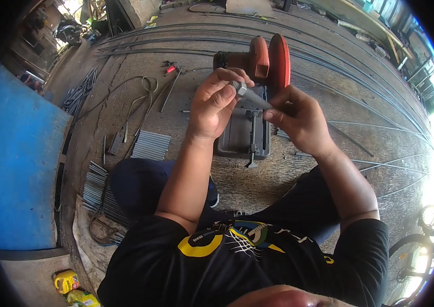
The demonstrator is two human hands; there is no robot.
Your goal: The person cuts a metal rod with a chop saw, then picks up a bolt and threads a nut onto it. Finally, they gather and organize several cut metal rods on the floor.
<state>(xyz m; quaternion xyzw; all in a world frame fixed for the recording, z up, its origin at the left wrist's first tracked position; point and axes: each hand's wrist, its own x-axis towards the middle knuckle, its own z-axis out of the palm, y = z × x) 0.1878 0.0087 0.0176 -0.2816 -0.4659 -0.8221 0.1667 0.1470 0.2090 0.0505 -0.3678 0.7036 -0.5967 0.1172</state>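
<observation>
Two bare hands hold a grey rod [259,99] up in the air, just above the middle of the frame. The rod has little screw ridges, and a six-sided nut [241,89] sits around it near its upper-left end. The left hand [213,105] has its thumb and fingers pinched around that end, right by the nut; I can't tell if the tips press on the nut too. The right hand [301,122] has its thumb and fingers closed on the lower-right end. It looks to me like the step now is working with the nut on the rod. To turn the nut, one hand would need to keep the rod from spinning while the other twists, and the nut should stay straight so it doesn't jam. Behind the hands, at the top middle, stands a red machine [259,53] with a big red disc [280,64]. Under the hands is a dark grey tray [233,137], with a metal bar [253,134] across it. Left of the tray, short rods [150,146] lie side by side on the floor.
</observation>
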